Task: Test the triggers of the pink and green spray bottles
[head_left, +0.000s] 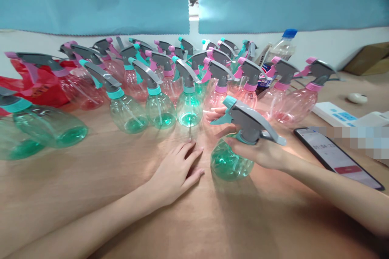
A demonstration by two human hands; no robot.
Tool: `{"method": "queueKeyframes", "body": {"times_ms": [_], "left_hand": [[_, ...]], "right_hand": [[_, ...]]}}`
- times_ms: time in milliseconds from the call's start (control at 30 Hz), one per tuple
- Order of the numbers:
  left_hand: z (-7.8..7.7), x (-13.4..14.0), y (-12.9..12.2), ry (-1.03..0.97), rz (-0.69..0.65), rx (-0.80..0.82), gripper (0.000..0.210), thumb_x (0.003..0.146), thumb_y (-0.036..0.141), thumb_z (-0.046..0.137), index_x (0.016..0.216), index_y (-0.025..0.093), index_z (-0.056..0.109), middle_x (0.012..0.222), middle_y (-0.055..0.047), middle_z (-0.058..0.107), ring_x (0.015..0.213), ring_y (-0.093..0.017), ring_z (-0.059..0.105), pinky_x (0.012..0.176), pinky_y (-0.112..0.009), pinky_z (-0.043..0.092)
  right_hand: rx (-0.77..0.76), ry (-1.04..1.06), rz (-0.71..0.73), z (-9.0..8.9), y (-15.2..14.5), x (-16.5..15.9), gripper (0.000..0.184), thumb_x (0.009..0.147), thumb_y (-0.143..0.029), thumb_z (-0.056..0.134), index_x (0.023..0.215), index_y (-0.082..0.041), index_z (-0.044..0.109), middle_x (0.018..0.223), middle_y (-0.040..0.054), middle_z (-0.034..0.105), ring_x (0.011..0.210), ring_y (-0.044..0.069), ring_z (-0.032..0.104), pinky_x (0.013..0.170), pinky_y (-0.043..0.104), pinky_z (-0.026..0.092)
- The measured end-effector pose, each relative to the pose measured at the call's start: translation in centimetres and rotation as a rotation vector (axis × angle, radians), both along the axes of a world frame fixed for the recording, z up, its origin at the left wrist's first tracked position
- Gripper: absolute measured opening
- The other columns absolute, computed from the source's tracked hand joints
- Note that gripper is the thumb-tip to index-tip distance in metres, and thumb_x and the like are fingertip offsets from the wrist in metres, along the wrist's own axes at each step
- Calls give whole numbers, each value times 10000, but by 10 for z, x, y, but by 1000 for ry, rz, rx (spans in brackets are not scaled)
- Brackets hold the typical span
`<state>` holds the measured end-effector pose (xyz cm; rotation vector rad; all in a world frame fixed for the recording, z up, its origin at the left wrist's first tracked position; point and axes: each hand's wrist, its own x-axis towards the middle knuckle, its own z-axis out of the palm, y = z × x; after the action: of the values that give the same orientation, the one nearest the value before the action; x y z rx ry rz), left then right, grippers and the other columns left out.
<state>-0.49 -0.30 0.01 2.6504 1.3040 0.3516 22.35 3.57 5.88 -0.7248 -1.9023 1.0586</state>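
Note:
A green spray bottle (227, 164) with a grey and teal trigger head is in my right hand (258, 151). The fingers wrap round its neck, and the bottle leans slightly to the left above or on the table. My left hand (174, 170) rests on the wood with its fingers stretched out, touching no bottle. Just beyond it stand more green spray bottles, among them one with a bright green base (190, 109), one to its left (161, 109) and another further left (127, 113).
Several pink spray bottles (299, 103) stand in rows behind, before a blue-covered wall (91, 0). A phone (337, 156) showing a timer lies at right, near a white power strip (334, 114). A red bag (45, 89) is at left, a blue-capped drink bottle (282, 48) at back right.

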Motion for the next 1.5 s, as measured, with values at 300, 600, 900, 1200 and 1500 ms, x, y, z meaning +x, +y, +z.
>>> {"method": "queueKeyframes", "body": {"times_ms": [300, 600, 900, 1200, 1500], "left_hand": [[0, 1, 1, 8, 5, -2, 466, 957, 396, 473, 1346, 141, 496, 1392, -169, 461, 1287, -315, 406, 1040, -497, 381], [0, -1, 0, -7, -1, 4, 464, 959, 398, 469, 1344, 141, 499, 1387, -169, 463, 1283, -316, 410, 1037, -498, 382], [0, 0, 1, 0, -4, 13, 461, 960, 399, 470, 1336, 135, 506, 1386, -174, 465, 1290, -312, 407, 1042, -495, 381], [0, 0, 1, -1, -6, 18, 459, 956, 388, 470, 1337, 133, 499, 1394, -181, 455, 1296, -313, 404, 1039, -506, 385], [0, -1, 1, -2, -6, 13, 463, 959, 390, 465, 1339, 128, 500, 1387, -182, 457, 1286, -317, 409, 1036, -505, 385]], "right_hand": [[15, 5, 4, 2, 1, 0, 609, 760, -22, 523, 1296, -309, 496, 1374, 7, 542, 953, 176, 689, 793, 311, 585], [-2, 0, 3, 3, 1, -1, 540, 739, -19, 504, 1200, -297, 549, 1147, 10, 659, 848, 154, 685, 707, 291, 558], [36, -34, -94, 7, -1, -5, 327, 706, -98, 517, 975, -270, 588, 878, -4, 661, 730, 162, 652, 632, 294, 544], [100, -108, -195, 16, -3, -7, 174, 641, -139, 504, 773, -250, 521, 765, -9, 615, 645, 149, 599, 557, 262, 504], [72, -84, -160, 14, -4, -4, 217, 649, -131, 504, 822, -248, 564, 829, 3, 656, 714, 159, 637, 603, 270, 547]]}}
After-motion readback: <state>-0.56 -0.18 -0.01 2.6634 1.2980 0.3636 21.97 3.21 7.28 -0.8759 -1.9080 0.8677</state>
